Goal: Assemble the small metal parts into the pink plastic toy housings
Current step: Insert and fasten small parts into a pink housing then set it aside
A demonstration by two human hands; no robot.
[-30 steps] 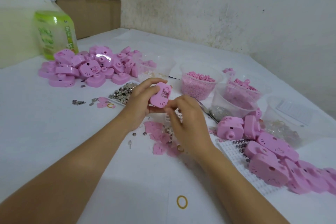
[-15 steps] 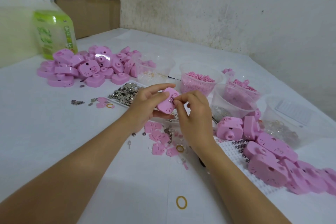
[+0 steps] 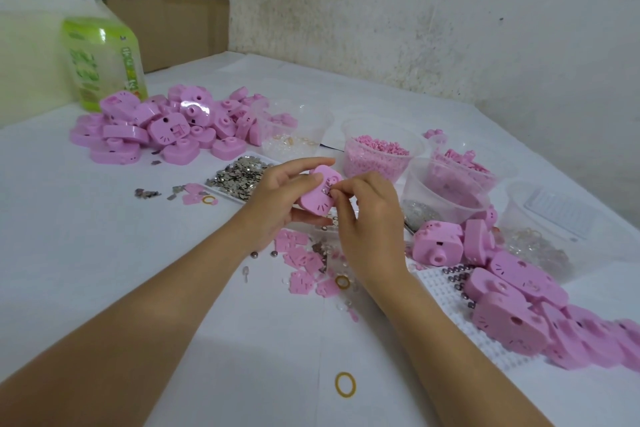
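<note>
Gripped by its edges in the left hand (image 3: 284,196), a pink toy shell (image 3: 317,194) hangs above the table (image 3: 86,253); the right hand (image 3: 367,218) pinches a tiny metal piece against it. Shell looks light, stiff, smooth.

The housings (image 3: 162,128) are smooth pink plastic with a faint gloss. The metal parts (image 3: 239,177) glint silver. The tubs (image 3: 450,208) are thin clear plastic, and the bottle (image 3: 100,62) is glossy. The counter (image 3: 104,270) has a matt white sheet, the boxes (image 3: 166,10) are dull cardboard, and the wall (image 3: 415,28) is rough.
</note>
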